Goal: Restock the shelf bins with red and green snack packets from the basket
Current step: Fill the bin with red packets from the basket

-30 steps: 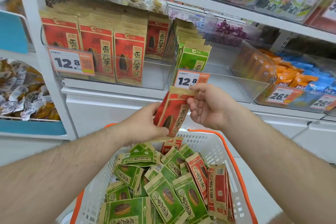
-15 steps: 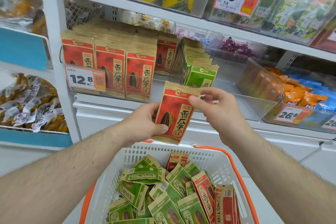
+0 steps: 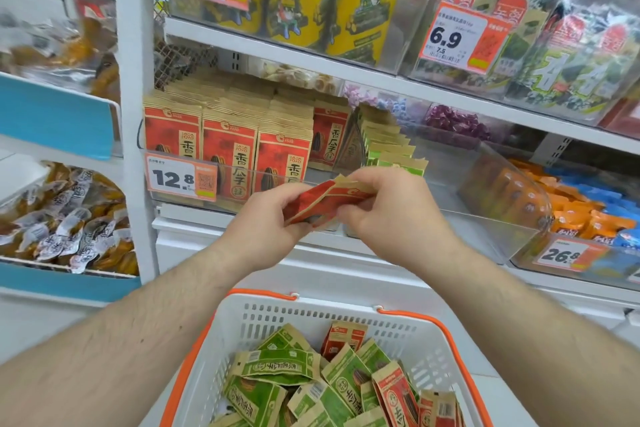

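Shelf bin (image 3: 450, 198), clear-fronted, holds upright red packets on its left and green ones beside them. White basket (image 3: 408, 329) below carries loose green and red packets. Left hand (image 3: 266, 222) and right hand (image 3: 391, 215) both pinch one red packet (image 3: 325, 199) (tilted nearly flat) at the bin's front edge.

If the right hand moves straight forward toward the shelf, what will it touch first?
Probably the clear front wall of the bin just ahead of the right hand, which holds a red packet together with the left hand. Depth is unclear.
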Action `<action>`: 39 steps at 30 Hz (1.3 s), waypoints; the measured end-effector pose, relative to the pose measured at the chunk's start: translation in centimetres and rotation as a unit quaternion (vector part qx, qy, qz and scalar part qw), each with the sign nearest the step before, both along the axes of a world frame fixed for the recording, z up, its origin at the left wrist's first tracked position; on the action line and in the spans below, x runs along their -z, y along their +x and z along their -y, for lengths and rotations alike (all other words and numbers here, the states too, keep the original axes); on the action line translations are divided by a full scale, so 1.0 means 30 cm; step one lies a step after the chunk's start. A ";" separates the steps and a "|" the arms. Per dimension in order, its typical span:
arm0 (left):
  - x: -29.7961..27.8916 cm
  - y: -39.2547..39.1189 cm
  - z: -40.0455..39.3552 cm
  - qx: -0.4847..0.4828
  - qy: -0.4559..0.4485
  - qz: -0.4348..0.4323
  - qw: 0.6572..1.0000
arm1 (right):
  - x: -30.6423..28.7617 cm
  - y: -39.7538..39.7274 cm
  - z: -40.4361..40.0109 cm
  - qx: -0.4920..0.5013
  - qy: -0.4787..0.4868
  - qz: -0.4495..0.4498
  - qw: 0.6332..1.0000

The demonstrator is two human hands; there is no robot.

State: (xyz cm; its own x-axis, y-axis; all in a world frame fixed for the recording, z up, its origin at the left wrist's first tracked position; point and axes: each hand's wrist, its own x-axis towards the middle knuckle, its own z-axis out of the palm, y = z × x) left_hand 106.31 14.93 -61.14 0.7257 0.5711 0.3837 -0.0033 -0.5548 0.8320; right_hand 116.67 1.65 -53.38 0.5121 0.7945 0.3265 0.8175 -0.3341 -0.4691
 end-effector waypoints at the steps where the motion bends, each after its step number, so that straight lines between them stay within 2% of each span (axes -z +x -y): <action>1: -0.002 0.001 -0.003 -0.010 -0.002 0.015 1.000 | -0.008 -0.002 -0.003 0.006 0.016 0.023 1.000; 4: -0.010 0.004 -0.020 -0.074 -0.005 0.044 0.996 | -0.047 -0.001 -0.012 0.022 0.059 0.052 0.997; 7: -0.018 -0.005 -0.048 -0.146 0.022 0.005 0.989 | -0.088 0.012 -0.018 0.042 0.069 0.064 0.995; 12: -0.016 -0.016 -0.088 -0.195 0.112 -0.047 0.973 | -0.139 0.013 -0.022 0.055 0.087 0.074 0.992; 15: -0.010 -0.011 -0.102 -0.203 0.158 -0.067 0.964 | -0.167 0.011 -0.033 0.062 0.100 0.102 0.988; 19: 0.001 -0.004 -0.104 -0.191 0.179 -0.109 0.959 | -0.167 0.033 -0.088 0.078 0.033 0.147 0.985; 26: 0.014 0.008 -0.106 -0.168 0.193 -0.161 0.953 | -0.143 0.103 -0.254 0.117 -0.028 0.174 0.977; 31: 0.014 0.013 -0.109 -0.172 0.197 -0.170 0.950 | -0.118 0.141 -0.394 0.134 -0.062 0.141 0.979; 39: 0.015 0.011 -0.110 -0.169 0.192 -0.163 0.953 | -0.041 0.239 -0.553 0.205 -0.062 0.049 0.976</action>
